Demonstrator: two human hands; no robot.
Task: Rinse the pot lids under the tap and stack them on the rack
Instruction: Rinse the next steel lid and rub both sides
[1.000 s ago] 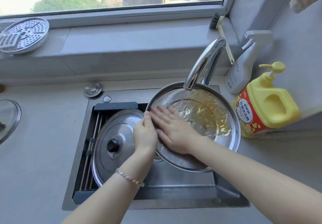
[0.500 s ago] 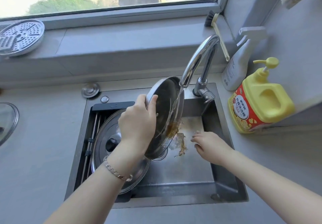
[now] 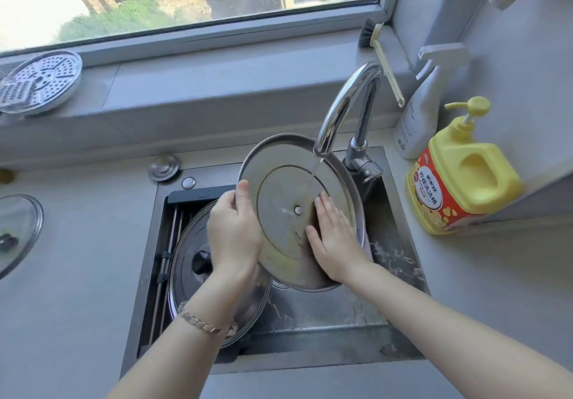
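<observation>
A round steel pot lid is held tilted over the sink, its underside facing me, under the running tap. My left hand grips its left rim. My right hand lies flat with fingers spread on the lid's lower right face, where the water stream lands. A second steel lid with a black knob rests on the black roll-up rack over the sink's left half. My left wrist covers part of it.
A glass lid lies on the counter at far left. A perforated steamer plate sits on the window sill. A yellow detergent bottle, a spray bottle and a brush stand right of the tap.
The lid went from lying flat, to tipped on edge while dirty water poured off, to facing me under the stream. My right hand left it, then returned flat on its surface.
</observation>
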